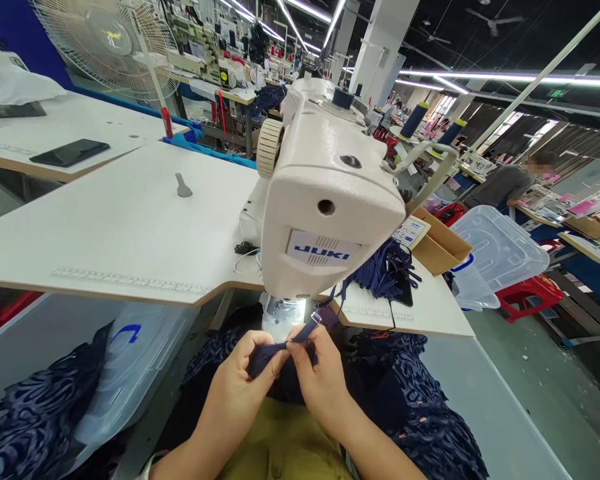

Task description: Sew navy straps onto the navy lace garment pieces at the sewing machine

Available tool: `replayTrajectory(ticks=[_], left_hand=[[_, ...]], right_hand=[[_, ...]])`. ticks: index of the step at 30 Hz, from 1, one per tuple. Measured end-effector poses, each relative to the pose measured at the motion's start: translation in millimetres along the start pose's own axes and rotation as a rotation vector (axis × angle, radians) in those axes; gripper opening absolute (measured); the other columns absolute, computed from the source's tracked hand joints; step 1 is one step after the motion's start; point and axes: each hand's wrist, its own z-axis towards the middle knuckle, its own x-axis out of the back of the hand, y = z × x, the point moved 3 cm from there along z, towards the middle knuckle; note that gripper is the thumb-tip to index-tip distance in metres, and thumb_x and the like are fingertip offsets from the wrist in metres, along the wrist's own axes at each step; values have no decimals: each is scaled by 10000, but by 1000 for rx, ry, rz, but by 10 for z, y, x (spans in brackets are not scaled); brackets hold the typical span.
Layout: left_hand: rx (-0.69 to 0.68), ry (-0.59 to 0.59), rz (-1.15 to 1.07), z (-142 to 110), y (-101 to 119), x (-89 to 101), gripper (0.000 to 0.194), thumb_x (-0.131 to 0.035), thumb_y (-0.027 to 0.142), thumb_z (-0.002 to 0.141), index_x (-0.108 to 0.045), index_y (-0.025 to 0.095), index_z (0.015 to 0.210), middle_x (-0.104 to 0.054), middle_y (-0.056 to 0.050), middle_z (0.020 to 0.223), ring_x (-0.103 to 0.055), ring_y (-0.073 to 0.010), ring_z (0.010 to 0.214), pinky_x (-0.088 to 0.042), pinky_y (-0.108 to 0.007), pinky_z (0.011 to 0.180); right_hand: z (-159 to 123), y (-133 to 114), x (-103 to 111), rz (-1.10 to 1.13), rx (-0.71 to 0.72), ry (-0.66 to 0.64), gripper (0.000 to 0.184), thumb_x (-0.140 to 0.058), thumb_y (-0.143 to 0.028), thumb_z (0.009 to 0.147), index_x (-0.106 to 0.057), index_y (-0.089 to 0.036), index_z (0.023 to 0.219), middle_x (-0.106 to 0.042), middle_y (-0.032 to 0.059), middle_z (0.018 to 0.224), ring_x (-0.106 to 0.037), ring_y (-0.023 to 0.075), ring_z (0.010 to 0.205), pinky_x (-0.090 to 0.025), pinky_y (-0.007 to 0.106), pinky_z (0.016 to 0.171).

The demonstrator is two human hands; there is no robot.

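Note:
Both hands meet just in front of the needle area of a white sewing machine (330, 193). Between thumb and fingers, my left hand (245, 373) pinches the edge of a dark navy garment (261, 359). My right hand (325, 377) is closed on a navy strap (305, 332) beside it, the thumbs nearly touching. A small metal slider (317, 317) sits on the strap above my right fingers. Behind them the machine's lit needle plate (283, 317) shows in part. Dark patterned garments (420, 400) hang in my lap and to the right.
A pile of navy straps (380, 270) lies right of the machine, near a cardboard box (440, 243) and a clear plastic bin lid (500, 243). On the left tabletop are a grey metal piece (183, 185) and a phone (71, 153). A fan (110, 40) stands behind.

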Motion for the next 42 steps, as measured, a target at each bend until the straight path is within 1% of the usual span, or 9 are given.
replayTrajectory(ticks=[3,5,10,12,14,18,26,33,42], left_hand=[[31,-26,-51,27,-1,8,374,-607,570,767,-544,226,903,-609,33,723,-607,-145,643,-515,-243,575],[-78,76,36,39,2,69,389,-608,562,776,-543,227,963,-626,13,793,-625,-158,680,-536,-265,591],[-832,573,570,-37,151,277,507,-729,359,753,-541,221,1203,-588,-72,1101,-598,-199,992,-511,-326,877],[-1135,454,768,-48,231,258,447,-705,205,784,-566,223,1209,-630,-49,1131,-588,-173,1064,-412,-316,1017],[-1277,202,895,-15,283,220,374,-623,152,844,-576,195,1212,-668,-31,1155,-586,-154,1110,-312,-310,1089],[-1223,45,914,80,291,211,318,-515,191,916,-564,198,1230,-677,-12,1184,-585,-133,1141,-258,-291,1064],[-1192,110,997,130,55,153,414,-403,102,904,-545,270,1254,-665,13,1207,-599,-146,1106,-279,-315,914],[-1142,226,918,136,307,109,297,-477,176,924,-594,254,1186,-690,29,1158,-630,-157,1061,-264,-324,940],[-1117,284,846,143,362,71,300,-486,188,925,-584,240,1204,-714,8,1084,-631,-166,1054,-235,-331,1024]], right_hand=[[69,-25,-7,-122,21,-14,60,-532,-222,903,-557,-238,955,-611,14,897,-559,176,845,-444,296,746],[130,-50,3,-165,25,-26,61,-515,-216,907,-547,-236,955,-606,16,905,-550,180,859,-439,299,752],[280,-93,35,-152,-11,-21,83,-516,-179,869,-535,-220,938,-544,4,853,-511,162,794,-436,285,741],[319,-98,39,-87,-37,-30,99,-523,-167,848,-522,-216,934,-509,-3,837,-492,148,755,-441,271,715],[350,-89,42,-11,-88,-35,133,-540,-166,825,-494,-215,940,-480,-12,823,-479,136,719,-444,260,687],[393,-27,29,182,-200,-64,192,-566,-176,796,-450,-220,942,-448,-32,788,-454,113,662,-441,241,637],[505,195,19,262,-260,-28,104,-519,-288,840,-473,-211,787,-426,-59,652,-412,103,583,-379,216,564],[713,173,57,128,-210,-11,72,-513,-206,777,-488,-204,709,-419,-72,582,-386,97,503,-333,222,495],[848,102,93,40,-93,-14,94,-552,-208,775,-610,-205,702,-540,-23,582,-551,162,616,-484,290,672]])
